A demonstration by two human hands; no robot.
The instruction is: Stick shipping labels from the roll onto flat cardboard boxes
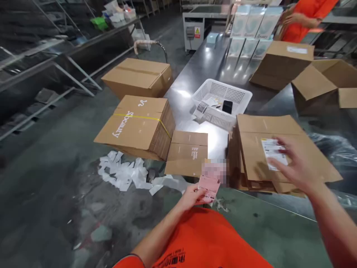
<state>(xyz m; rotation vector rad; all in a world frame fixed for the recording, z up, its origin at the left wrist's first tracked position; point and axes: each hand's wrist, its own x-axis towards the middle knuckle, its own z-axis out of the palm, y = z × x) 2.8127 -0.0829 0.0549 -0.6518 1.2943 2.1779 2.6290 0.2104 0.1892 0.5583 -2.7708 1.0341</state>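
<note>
My left hand (192, 198) is closed on a pink printed slip (209, 186), held low in front of my orange shirt; its upper end is blurred out. On the right, my right hand (292, 160) reaches over a white printed label (273, 152) lying on a stack of flattened cardboard boxes (302, 149). Its thumb and fingers are spread around the label's right side, slightly smeared, and seem to touch it. One more flat carton (184, 154) with white print lies just beyond the pink slip.
A white plastic basket (245, 97) holding a dark phone (227, 107) stands on the metal table (192, 87). To the left are a strapped carton bundle (136, 119) and a closed box (139, 72). Open boxes (284, 63) are at right; a co-worker (304, 18) stands behind. Torn white backing strips (128, 173) litter the floor.
</note>
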